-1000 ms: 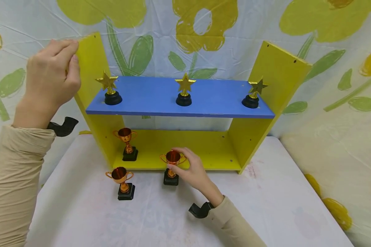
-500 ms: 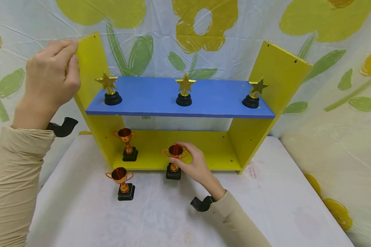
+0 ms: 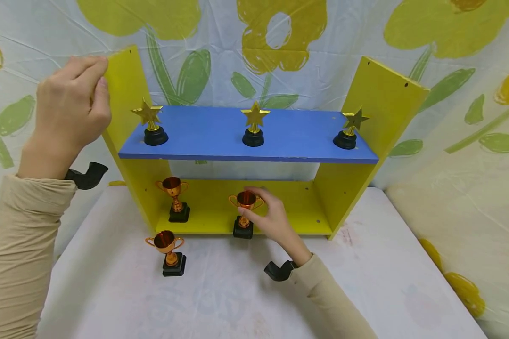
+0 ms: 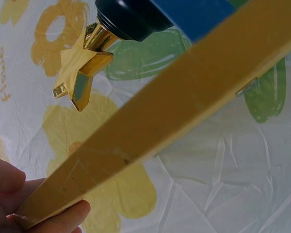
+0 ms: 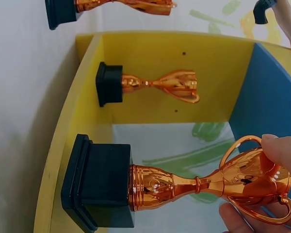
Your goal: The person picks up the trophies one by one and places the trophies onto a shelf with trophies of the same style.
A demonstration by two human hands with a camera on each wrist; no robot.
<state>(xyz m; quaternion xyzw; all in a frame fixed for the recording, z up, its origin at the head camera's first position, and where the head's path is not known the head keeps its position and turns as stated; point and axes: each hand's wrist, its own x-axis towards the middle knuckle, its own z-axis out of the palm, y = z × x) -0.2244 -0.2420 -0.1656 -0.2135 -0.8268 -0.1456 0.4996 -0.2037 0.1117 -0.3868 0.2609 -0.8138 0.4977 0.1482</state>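
Observation:
My right hand pinches the cup of a copper-coloured trophy with a black square base. That trophy is upright at the front edge of the yellow bottom shelf; whether its base touches the shelf I cannot tell. My left hand grips the top of the shelf unit's yellow left side panel, fingers on both faces in the left wrist view. A second copper trophy stands at the left end of the bottom shelf. On the white table, in front of the unit, stands a third copper trophy.
Gold star trophies stand on the blue upper shelf: one at left, one mid-shelf, one at right. The yellow right side panel rises beyond them. A white cloth covers the table; a flower-patterned sheet hangs behind.
My right hand has carried the copper trophy forward and slightly right, from over the table to the bottom shelf's front edge. The left hand has kept its place on the panel.

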